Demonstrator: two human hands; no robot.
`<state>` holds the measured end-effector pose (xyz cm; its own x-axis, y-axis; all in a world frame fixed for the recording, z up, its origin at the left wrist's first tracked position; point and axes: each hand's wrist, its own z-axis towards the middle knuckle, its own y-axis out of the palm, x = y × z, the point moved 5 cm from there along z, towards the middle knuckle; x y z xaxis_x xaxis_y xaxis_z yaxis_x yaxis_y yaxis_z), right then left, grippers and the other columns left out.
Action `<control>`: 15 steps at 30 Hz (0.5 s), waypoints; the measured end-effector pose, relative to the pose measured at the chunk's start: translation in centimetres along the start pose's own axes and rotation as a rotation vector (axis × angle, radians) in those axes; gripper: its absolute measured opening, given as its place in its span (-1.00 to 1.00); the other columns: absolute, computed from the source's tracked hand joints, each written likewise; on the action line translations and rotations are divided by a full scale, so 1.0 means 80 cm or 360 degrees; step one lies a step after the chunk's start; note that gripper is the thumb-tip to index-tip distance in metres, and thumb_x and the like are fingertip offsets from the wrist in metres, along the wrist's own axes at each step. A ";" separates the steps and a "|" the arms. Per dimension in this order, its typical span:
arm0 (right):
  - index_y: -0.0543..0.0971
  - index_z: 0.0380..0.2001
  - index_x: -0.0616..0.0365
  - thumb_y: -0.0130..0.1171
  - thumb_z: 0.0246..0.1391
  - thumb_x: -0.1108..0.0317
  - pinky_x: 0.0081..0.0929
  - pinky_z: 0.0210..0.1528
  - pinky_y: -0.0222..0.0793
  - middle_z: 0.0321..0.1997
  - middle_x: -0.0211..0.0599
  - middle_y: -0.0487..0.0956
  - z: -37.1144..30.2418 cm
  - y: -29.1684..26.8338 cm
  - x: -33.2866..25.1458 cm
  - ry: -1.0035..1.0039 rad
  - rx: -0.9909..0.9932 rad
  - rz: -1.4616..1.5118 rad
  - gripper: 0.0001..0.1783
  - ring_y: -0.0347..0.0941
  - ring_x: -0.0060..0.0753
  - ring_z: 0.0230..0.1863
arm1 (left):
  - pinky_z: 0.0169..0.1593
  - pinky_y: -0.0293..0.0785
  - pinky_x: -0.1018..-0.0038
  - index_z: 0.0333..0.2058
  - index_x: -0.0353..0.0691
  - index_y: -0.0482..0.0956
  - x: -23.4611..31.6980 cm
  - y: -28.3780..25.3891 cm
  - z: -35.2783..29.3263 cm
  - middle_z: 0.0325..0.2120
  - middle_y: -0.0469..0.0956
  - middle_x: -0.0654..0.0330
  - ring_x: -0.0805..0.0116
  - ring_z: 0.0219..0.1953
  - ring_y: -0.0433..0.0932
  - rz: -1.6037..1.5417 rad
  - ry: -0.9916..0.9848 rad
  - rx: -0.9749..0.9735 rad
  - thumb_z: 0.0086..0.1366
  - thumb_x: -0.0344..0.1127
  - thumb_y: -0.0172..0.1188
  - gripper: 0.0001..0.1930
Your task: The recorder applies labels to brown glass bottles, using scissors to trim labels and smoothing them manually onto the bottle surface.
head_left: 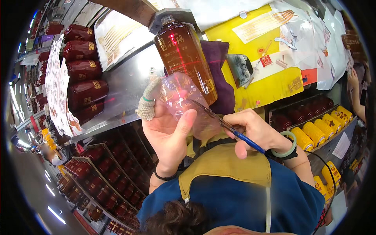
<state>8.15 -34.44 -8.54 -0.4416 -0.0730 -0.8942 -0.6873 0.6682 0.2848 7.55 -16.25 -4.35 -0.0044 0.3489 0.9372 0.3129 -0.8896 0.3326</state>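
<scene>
My left hand (166,133) holds a thin see-through film (184,92) with gold-coloured print, its thumb toward the film's lower part. A knitted grey finger cover (147,100) with a green band is on that hand. In my right hand (250,129) is a pair of tweezers (223,122) with dark, pointed tips and a blue end. The tips are at the middle of the film; I cannot tell whether they grip it. Just beyond, a glass bottle (184,55) of amber-brown colour lies on its back with red light lines across it. Purple cloth (219,66) is beneath it.
A metal bracket (172,16) is by the bottle's neck. Dark red bottles (87,94) stand in a row at left, beside printed sheets (58,94). At right are a yellow board (274,84) with decal sheets, a dark mirror-like piece (239,69) and yellow containers (311,133).
</scene>
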 end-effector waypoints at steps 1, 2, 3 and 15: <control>0.27 -0.58 0.22 0.57 -0.30 -0.21 -0.45 -0.57 -0.02 -0.70 -0.45 0.12 0.000 0.000 -0.001 -0.0025 0.0009 -0.0036 -0.20 0.00 -0.64 -0.56 | 0.17 0.45 0.36 0.35 -0.32 0.12 -0.001 0.002 -0.001 0.11 0.46 0.02 0.29 0.11 0.48 0.0017 0.0000 -0.0019 0.17 -0.65 0.31 -0.19; 0.26 -0.58 0.22 0.57 -0.30 -0.21 -0.45 -0.57 -0.02 -0.70 -0.46 0.12 0.000 0.000 -0.001 -0.0049 0.0019 -0.0072 -0.20 0.00 -0.65 -0.56 | 0.18 0.44 0.35 0.34 -0.31 0.13 -0.003 0.001 -0.003 0.11 0.45 0.04 0.30 0.11 0.48 -0.0013 0.0008 0.0046 0.17 -0.66 0.31 -0.20; 0.26 -0.58 0.22 0.57 -0.30 -0.21 -0.45 -0.57 -0.02 -0.70 -0.46 0.12 -0.001 0.001 -0.001 -0.0051 0.0021 -0.0071 -0.20 0.00 -0.65 -0.56 | 0.19 0.43 0.34 0.34 -0.30 0.14 -0.004 -0.001 -0.004 0.11 0.45 0.07 0.31 0.10 0.48 -0.0028 -0.0012 0.0099 0.16 -0.66 0.30 -0.21; 0.28 -0.55 0.19 0.53 -0.31 -0.31 -0.49 -0.55 0.04 -0.65 -0.49 0.20 -0.005 0.007 0.007 -0.0008 -0.0030 0.0062 -0.17 0.06 -0.65 -0.55 | 0.11 0.51 0.28 0.26 -0.37 0.19 -0.006 0.003 -0.007 -0.04 0.52 -0.06 0.18 -0.02 0.56 -0.0001 -0.0124 -0.0055 0.35 -0.52 0.09 -0.47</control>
<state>7.32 -34.40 -8.74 -0.4653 -0.0433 -0.8841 -0.6804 0.6563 0.3260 7.11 -16.82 -4.63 0.0699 0.3698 0.9265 0.2800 -0.8987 0.3376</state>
